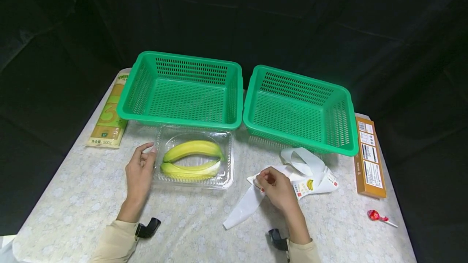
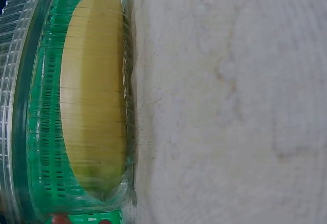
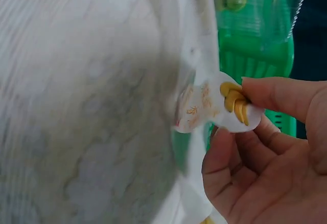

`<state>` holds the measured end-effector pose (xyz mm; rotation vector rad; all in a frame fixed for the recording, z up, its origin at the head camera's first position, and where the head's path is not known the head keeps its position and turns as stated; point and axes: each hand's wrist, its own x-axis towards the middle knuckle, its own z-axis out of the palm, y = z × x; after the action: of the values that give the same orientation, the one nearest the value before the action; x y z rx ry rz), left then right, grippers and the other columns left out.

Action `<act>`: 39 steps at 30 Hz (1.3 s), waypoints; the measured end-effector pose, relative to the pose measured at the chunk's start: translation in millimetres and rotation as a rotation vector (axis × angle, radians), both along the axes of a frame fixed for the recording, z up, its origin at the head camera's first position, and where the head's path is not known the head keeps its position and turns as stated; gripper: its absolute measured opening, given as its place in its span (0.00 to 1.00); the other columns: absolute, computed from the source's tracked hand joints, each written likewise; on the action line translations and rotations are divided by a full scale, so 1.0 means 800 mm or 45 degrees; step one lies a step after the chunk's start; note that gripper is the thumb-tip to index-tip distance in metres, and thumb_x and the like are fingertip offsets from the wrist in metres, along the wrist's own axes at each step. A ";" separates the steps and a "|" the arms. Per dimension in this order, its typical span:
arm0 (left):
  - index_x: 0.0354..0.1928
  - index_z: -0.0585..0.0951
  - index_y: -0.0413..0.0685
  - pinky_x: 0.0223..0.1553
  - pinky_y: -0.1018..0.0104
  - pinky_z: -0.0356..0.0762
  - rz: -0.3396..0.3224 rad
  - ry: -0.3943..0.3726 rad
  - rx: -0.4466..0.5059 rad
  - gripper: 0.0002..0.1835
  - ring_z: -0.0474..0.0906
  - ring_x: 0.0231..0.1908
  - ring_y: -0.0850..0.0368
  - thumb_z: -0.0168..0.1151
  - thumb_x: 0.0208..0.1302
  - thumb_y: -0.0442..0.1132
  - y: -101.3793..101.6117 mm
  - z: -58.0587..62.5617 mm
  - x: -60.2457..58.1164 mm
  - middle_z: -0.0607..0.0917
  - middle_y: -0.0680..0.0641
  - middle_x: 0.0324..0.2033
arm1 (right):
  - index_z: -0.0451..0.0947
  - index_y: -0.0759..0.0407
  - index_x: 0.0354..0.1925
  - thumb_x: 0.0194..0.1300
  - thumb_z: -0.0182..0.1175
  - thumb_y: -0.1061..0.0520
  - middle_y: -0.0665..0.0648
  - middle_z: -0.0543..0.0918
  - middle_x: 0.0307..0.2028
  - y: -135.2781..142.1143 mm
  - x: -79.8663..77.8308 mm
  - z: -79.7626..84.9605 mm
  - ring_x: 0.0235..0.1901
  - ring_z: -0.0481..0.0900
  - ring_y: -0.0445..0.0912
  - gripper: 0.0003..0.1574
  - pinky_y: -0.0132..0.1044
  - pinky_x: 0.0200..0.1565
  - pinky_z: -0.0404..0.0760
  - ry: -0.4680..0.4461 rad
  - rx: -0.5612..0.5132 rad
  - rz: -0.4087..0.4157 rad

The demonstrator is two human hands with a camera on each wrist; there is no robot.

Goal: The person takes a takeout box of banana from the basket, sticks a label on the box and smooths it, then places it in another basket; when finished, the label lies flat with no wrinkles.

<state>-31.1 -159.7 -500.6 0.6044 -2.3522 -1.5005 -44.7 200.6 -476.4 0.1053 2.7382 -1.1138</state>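
Your right hand [image 3: 278, 165] pinches a white banana-print sticker [image 3: 234, 105]; only head cam shows your left hand [image 1: 140, 170], loosely bent, gripping nothing.

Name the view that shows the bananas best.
The head view: both bananas show full length inside the clear container. The left wrist view shows one through the ribbed side; the right wrist view, only a blurred part.

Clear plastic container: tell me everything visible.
The clear plastic container is shiny and roughly rectangular, with ribbed walls and a flanged rim. It looks closed. It lies flat on the patterned tablecloth, in front of the left green basket, with two yellow bananas inside. The left hand is at its left edge; whether it grips is unclear.
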 end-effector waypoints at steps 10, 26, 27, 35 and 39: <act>0.60 0.80 0.51 0.23 0.67 0.66 -0.002 0.002 0.010 0.19 0.65 0.15 0.64 0.53 0.76 0.51 0.003 0.003 0.001 0.79 0.43 0.24 | 0.82 0.59 0.36 0.68 0.64 0.58 0.53 0.83 0.29 -0.015 0.003 0.011 0.29 0.75 0.40 0.05 0.30 0.32 0.73 -0.013 -0.107 0.076; 0.60 0.80 0.51 0.23 0.67 0.66 -0.008 0.010 0.006 0.20 0.65 0.15 0.64 0.53 0.75 0.52 0.000 0.001 0.000 0.79 0.44 0.24 | 0.83 0.58 0.39 0.64 0.66 0.63 0.55 0.84 0.33 -0.023 0.003 0.016 0.32 0.78 0.38 0.04 0.29 0.39 0.78 0.010 -0.166 0.119; 0.60 0.80 0.51 0.24 0.67 0.66 -0.008 0.008 0.008 0.20 0.65 0.16 0.64 0.53 0.75 0.52 0.000 0.001 0.000 0.79 0.43 0.24 | 0.83 0.58 0.39 0.64 0.66 0.63 0.55 0.84 0.33 -0.023 0.003 0.015 0.32 0.78 0.38 0.04 0.29 0.39 0.78 0.012 -0.168 0.117; 0.60 0.80 0.50 0.23 0.67 0.66 -0.015 -0.003 0.004 0.20 0.66 0.15 0.64 0.52 0.75 0.52 -0.001 0.001 0.000 0.80 0.40 0.25 | 0.84 0.56 0.39 0.66 0.66 0.61 0.54 0.85 0.33 -0.026 0.007 0.024 0.36 0.80 0.39 0.03 0.30 0.41 0.78 0.027 -0.196 0.106; 0.60 0.80 0.51 0.23 0.67 0.66 -0.018 -0.003 -0.003 0.20 0.66 0.15 0.64 0.52 0.76 0.52 -0.002 0.000 -0.001 0.80 0.40 0.25 | 0.85 0.55 0.39 0.66 0.66 0.59 0.54 0.86 0.33 -0.027 0.008 0.033 0.37 0.82 0.40 0.03 0.31 0.41 0.79 0.072 -0.249 0.112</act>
<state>-31.6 -160.9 -500.3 0.5904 -2.3649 -1.5034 -38.0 178.8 -449.6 -0.0742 2.6349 -1.3707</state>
